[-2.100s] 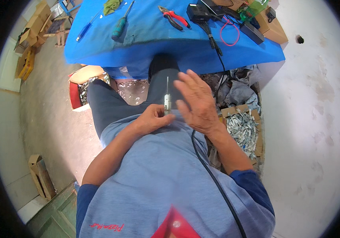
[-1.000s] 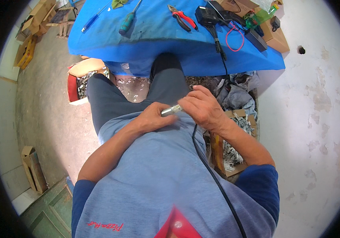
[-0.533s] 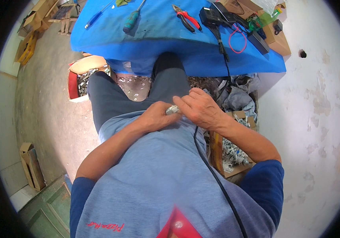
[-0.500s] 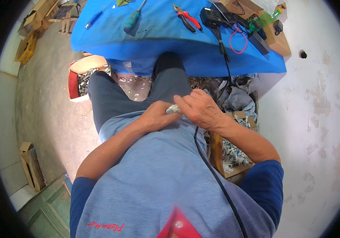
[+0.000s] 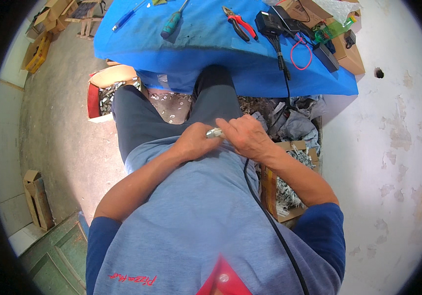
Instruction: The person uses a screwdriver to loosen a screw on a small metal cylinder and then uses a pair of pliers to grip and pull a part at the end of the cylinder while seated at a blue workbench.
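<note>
The person sat with both hands together over the lap, just in front of the blue-grey shirt (image 5: 181, 211). The left hand (image 5: 194, 142) was curled nearly closed around a small silvery metal piece (image 5: 213, 133), its fingers mostly turned out of sight. The right hand (image 5: 246, 136) met it from the other side, thumb and fingers drawn in around the piece's right end — how exactly the fingertips gripped it could not be told. The piece lay between the two hands, above the dark trousers (image 5: 147, 123), with only a short stretch showing.

Beyond the knees stood a table with a blue cover (image 5: 171, 55). On it, from left to right, lay a blue-handled screwdriver (image 5: 125, 20), a green-handled screwdriver (image 5: 171, 25), red-and-black pliers (image 5: 233, 18) and a black adapter (image 5: 268, 23). A red-walled box (image 5: 93, 101) of small metal parts stood beside the left knee; a cardboard box (image 5: 292, 215) of pale strips sat near the right forearm — partly hidden by it.
</note>
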`<move>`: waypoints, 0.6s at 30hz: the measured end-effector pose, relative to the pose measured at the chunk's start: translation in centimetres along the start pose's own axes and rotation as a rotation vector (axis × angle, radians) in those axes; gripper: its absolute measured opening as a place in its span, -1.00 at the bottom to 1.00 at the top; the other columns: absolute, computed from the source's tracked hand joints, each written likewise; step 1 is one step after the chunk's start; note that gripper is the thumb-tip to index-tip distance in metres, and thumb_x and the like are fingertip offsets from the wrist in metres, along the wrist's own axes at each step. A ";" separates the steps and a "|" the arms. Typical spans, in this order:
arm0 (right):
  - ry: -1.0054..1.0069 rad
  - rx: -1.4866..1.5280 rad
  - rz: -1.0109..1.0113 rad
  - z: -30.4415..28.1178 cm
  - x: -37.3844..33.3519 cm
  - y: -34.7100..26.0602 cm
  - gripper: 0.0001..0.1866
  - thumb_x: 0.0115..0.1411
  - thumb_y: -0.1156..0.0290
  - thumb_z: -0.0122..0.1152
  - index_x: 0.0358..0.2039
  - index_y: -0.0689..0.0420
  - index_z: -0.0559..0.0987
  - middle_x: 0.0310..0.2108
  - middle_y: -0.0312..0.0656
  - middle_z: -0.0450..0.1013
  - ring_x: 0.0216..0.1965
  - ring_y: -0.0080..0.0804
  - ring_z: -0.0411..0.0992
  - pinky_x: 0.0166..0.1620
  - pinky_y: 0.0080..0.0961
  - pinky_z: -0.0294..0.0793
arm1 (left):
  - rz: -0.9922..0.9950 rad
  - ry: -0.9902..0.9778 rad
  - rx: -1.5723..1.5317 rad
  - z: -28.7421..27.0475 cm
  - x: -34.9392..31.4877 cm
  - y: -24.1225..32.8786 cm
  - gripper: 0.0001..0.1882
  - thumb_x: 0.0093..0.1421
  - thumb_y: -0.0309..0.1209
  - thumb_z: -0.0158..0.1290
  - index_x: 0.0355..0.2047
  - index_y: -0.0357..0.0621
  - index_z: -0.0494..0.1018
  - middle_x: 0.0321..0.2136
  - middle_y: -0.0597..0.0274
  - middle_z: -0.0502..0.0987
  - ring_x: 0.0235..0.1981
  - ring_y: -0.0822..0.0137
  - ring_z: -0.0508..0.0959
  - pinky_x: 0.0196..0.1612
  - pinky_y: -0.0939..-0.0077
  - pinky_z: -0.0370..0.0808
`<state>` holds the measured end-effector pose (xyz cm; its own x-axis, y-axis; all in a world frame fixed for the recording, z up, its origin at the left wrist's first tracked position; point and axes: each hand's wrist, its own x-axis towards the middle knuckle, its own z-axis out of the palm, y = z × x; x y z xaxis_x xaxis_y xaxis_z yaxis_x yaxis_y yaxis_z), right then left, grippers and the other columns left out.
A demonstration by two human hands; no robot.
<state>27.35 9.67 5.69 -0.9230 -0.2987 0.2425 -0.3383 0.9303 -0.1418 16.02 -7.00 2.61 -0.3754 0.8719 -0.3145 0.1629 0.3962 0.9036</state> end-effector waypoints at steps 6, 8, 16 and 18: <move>0.031 0.050 0.099 2.1 -0.1 -1.0 -0.61 0.09 0.38 0.19 -0.06 0.21 0.47 -0.52 -0.21 0.38 -0.50 -0.27 0.40 -0.40 -0.36 0.33 | -0.026 0.027 0.049 -0.6 -0.3 -0.8 -0.63 0.13 -0.21 0.13 -0.45 -0.39 0.53 -0.69 0.13 0.48 -0.61 0.43 0.40 -0.50 0.34 0.36; 0.039 0.084 0.107 2.5 0.0 -1.1 -0.65 0.09 0.38 0.19 -0.10 0.17 0.47 -0.53 -0.21 0.39 -0.51 -0.25 0.41 -0.42 -0.33 0.34 | -0.030 -0.003 0.029 -0.6 -0.2 -1.3 -0.62 0.14 -0.20 0.12 -0.47 -0.39 0.52 -0.68 0.18 0.47 -0.60 0.45 0.39 -0.51 0.36 0.35; 0.045 0.238 0.114 2.6 0.5 -0.8 -0.79 0.13 0.37 0.18 -0.22 0.11 0.46 -0.53 -0.16 0.44 -0.49 -0.13 0.45 -0.44 -0.23 0.38 | -0.054 -0.084 -0.159 -0.8 -0.2 -1.8 -0.61 0.17 -0.17 0.12 -0.56 -0.31 0.48 -0.67 0.39 0.40 -0.59 0.58 0.30 -0.56 0.52 0.26; 0.042 0.251 0.145 2.6 0.7 -1.0 -0.80 0.14 0.38 0.17 -0.23 0.12 0.46 -0.53 -0.15 0.44 -0.49 -0.11 0.46 -0.44 -0.22 0.39 | -0.041 -0.077 -0.146 -1.1 -0.2 -1.7 -0.61 0.17 -0.17 0.13 -0.57 -0.31 0.48 -0.67 0.39 0.40 -0.60 0.59 0.29 -0.56 0.53 0.25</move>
<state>26.56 8.00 3.50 -0.9584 -0.1530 0.2409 -0.2433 0.8793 -0.4095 14.79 -8.19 1.48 -0.3073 0.8776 -0.3680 0.0126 0.3904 0.9206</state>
